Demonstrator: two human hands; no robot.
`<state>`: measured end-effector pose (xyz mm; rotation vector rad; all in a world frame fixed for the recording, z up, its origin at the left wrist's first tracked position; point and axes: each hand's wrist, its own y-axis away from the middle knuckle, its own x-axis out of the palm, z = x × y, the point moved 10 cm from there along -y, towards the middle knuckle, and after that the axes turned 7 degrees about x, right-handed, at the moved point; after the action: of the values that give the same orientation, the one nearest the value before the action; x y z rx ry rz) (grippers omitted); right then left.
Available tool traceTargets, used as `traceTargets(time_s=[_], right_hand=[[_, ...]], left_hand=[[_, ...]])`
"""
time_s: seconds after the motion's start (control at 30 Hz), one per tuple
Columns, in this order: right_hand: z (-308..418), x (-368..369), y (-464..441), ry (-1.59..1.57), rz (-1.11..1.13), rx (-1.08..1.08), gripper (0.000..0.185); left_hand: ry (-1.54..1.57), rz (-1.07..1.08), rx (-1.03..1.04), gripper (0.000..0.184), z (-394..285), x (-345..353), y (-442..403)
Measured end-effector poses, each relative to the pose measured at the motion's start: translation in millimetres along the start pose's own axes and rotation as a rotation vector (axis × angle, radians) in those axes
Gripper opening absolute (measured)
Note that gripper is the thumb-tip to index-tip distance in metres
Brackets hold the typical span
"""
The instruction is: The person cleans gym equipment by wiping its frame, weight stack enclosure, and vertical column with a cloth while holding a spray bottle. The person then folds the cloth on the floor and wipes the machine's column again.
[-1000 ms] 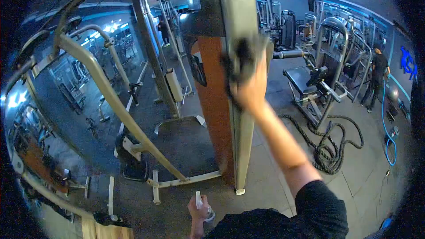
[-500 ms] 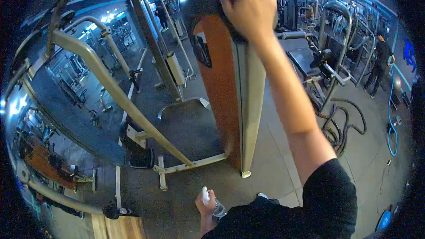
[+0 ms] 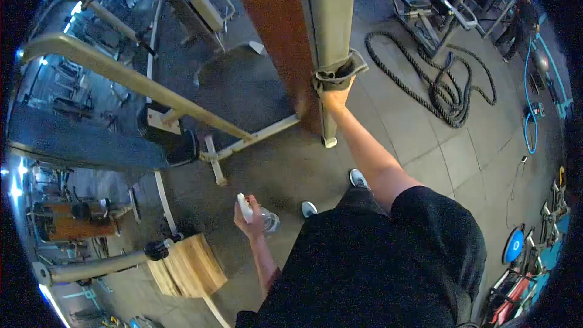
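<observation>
My right hand (image 3: 337, 98) grips a dark cloth (image 3: 337, 73), pressed around the pale upright post (image 3: 334, 12) of a gym machine. Part of the cloth bunches and folds over above my fingers. Low on the left, my left hand (image 3: 250, 218) is closed around a clear spray bottle (image 3: 270, 222) with a white trigger head. An orange-brown panel (image 3: 273, 30) runs along the post's left side. The post's foot, with a pale end cap (image 3: 329, 142), rests on the floor below my right hand.
A curved metal machine arm (image 3: 133, 82) crosses the left side. Wooden boards (image 3: 188, 267) lie lower left. Coiled black battle rope (image 3: 452, 94) lies on the floor to the right, near a bench machine (image 3: 419, 6). Another person (image 3: 516, 24) stands far right beside a blue hose (image 3: 527, 85).
My right hand has moved from the top of the machine down the post, and the cloth now shows in it. The view has tilted downward. My left hand still holds the spray bottle.
</observation>
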<state>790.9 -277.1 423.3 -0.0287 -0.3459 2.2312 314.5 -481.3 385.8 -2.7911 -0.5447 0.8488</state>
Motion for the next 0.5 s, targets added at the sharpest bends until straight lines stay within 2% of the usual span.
traceTargets(time_s=[0.03,0.1,0.13,0.17,0.23,0.27,0.3,0.37,0.4,0.47,0.5], right_hand=[[-6.6,-0.1,-0.7,0.015,0.016,0.016,0.105],[5.3,-4.0,0.1,0.321,-0.074,-0.238,0.105],[4.5,3.0,0.4,0.479,-0.001,-0.345,0.106],[-13.5,-3.8,1.6,0.482,0.013,-0.338,0.106],[-41.8,11.6,23.5,0.866,0.15,-0.551,0.107],[-67.8,7.4,23.4,0.745,0.249,-0.336,0.102],[-94.6,-0.3,25.0,0.588,0.241,-0.216,0.092],[-106.3,1.8,35.0,0.666,0.283,-0.205,0.087],[-110.1,-0.2,36.2,0.666,0.288,-0.203,0.087],[-98.2,12.1,40.7,0.887,0.348,-0.41,0.081],[-94.0,10.9,35.5,0.882,0.337,-0.42,0.081]], left_hand=[[0.101,-0.059,-0.082,0.012,1.1,-2.8,6.6],[0.092,-0.086,-0.123,0.011,-9.4,-2.7,27.7],[0.104,-0.084,-0.191,0.01,-10.9,0.7,38.4],[0.117,-0.083,-0.255,0.01,-10.6,5.8,49.1],[0.129,-0.08,-0.275,0.01,-4.2,17.7,70.4],[0.149,-0.073,-0.282,0.01,-1.2,24.6,77.7],[0.149,-0.081,-0.283,0.01,-6.2,31.3,81.5],[0.217,-0.047,-0.389,0.012,-10.7,47.9,94.8],[0.238,-0.017,-0.377,0.015,-17.8,54.9,96.1],[0.247,-0.017,-0.35,0.015,-20.0,65.2,95.9],[0.26,-0.02,-0.32,0.015,-21.6,71.6,91.8]])
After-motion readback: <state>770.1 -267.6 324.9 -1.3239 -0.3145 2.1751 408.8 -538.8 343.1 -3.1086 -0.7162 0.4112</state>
